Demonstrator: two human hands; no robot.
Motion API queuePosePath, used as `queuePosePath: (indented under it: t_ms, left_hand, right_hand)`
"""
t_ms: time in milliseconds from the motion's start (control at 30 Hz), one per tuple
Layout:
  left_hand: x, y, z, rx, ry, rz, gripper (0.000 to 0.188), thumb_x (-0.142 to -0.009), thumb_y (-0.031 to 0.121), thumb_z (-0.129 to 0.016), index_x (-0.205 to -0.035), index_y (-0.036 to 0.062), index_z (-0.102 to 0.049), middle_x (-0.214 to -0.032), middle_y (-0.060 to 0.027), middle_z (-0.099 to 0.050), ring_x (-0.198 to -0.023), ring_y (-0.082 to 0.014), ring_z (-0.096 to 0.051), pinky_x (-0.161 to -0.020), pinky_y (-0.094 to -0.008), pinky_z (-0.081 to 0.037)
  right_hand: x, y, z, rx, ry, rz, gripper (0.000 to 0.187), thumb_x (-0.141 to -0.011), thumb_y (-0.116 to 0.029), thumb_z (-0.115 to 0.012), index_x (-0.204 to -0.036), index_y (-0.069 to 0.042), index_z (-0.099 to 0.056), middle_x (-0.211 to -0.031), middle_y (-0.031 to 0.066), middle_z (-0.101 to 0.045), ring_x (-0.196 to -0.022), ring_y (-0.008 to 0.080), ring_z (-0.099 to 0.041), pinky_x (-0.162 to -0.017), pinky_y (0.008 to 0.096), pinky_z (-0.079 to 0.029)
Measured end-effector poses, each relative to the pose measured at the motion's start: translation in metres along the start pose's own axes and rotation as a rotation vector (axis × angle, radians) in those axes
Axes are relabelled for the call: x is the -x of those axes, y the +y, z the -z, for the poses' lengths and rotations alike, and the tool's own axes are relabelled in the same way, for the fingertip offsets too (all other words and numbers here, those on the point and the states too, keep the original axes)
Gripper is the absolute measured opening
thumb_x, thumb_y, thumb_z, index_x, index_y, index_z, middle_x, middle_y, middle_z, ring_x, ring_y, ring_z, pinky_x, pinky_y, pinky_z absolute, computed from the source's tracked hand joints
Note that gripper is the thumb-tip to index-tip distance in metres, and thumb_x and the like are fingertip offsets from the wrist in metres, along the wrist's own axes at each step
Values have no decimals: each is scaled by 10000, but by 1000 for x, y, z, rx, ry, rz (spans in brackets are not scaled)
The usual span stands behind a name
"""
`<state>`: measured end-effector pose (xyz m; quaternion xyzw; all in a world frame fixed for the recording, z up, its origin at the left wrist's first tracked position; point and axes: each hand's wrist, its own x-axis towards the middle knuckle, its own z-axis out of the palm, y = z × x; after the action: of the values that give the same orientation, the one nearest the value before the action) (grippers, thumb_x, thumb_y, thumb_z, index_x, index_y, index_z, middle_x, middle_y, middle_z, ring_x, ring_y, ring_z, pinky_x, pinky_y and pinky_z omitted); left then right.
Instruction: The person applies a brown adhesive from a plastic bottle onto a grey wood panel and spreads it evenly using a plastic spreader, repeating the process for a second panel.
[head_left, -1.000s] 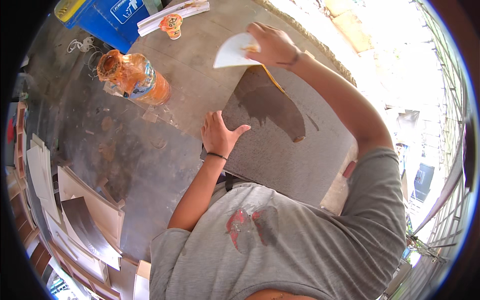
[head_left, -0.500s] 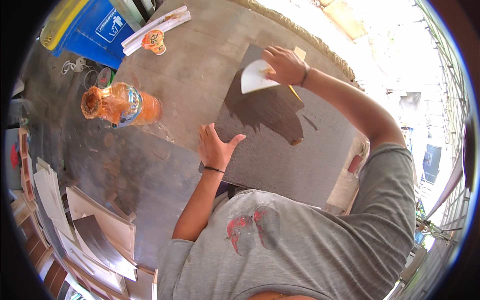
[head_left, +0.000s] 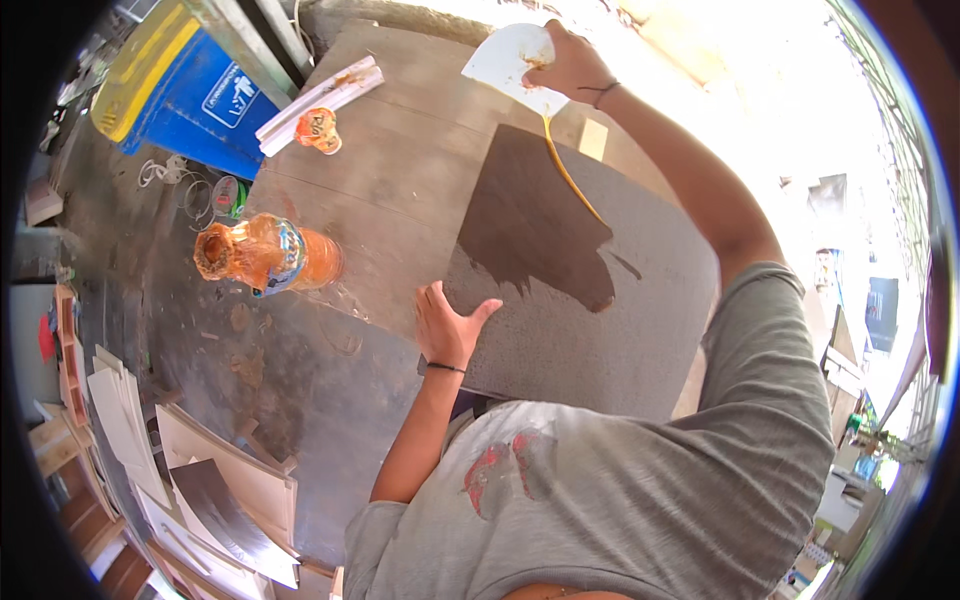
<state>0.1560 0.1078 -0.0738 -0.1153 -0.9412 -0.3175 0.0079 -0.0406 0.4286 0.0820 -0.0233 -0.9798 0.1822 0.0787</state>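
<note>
My right hand (head_left: 578, 66) grips a white plastic spreader (head_left: 502, 62) with a rounded edge, raised beyond the far edge of a dark grey board (head_left: 625, 340). A yellow-orange strand of thick liquid (head_left: 566, 174) runs from the spreader down to the board. Across the board's far-left part lies a wet, darker brown patch (head_left: 525, 230) with streaky edges. My left hand (head_left: 450, 330) rests at the board's left edge, thumb stretched out and fingers apart, holding nothing.
The board lies on a wooden table (head_left: 400, 170). Left of it stands an orange-smeared plastic bottle (head_left: 315, 260) with a cut top. Farther off are a small orange-stained cup (head_left: 320, 130), white strips (head_left: 350, 85), a small wood block (head_left: 592, 140) and a blue bin (head_left: 215, 110). Panels (head_left: 230, 470) lean at lower left.
My right hand has lifted the spreader off the board, moving it away past the far edge and drawing out a strand of liquid. The left hand keeps its place on the board.
</note>
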Motion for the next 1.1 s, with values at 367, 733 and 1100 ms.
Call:
queuePosePath:
  t_ms: [367, 733, 1100]
  left_hand:
    - [1, 3, 2, -1, -73, 60, 912, -592, 666, -729, -1105, -40, -464, -1053, -170, -504, -975, -351, -541, -769, -450, -478]
    - [5, -1, -3, -71, -13, 7, 930, -594, 714, -687, -1093, -42, -475, -989, -155, -505, -928, -332, -548, -719, -441, -492]
    - [0, -2, -5, -12, 13, -29, 920, -591, 676, -724, -1082, -61, -473, -1027, -186, -507, -954, -355, -542, -753, -450, -490]
  right_hand:
    - [205, 39, 12, 175, -151, -258, 545, -666, -309, -770, -1036, -10, -504, -955, 188, -626, -894, 347, -622, -806, 408, -497]
    - [209, 5, -28, 242, -305, -130, 335, -773, -230, -618, -993, -30, -463, -985, 151, -582, -921, 311, -618, -746, 403, -515]
    - [94, 31, 35, 226, 111, -131, 487, -677, -275, -628, -1054, 4, -498, -934, 235, -631, -872, 381, -624, -739, 457, -500]
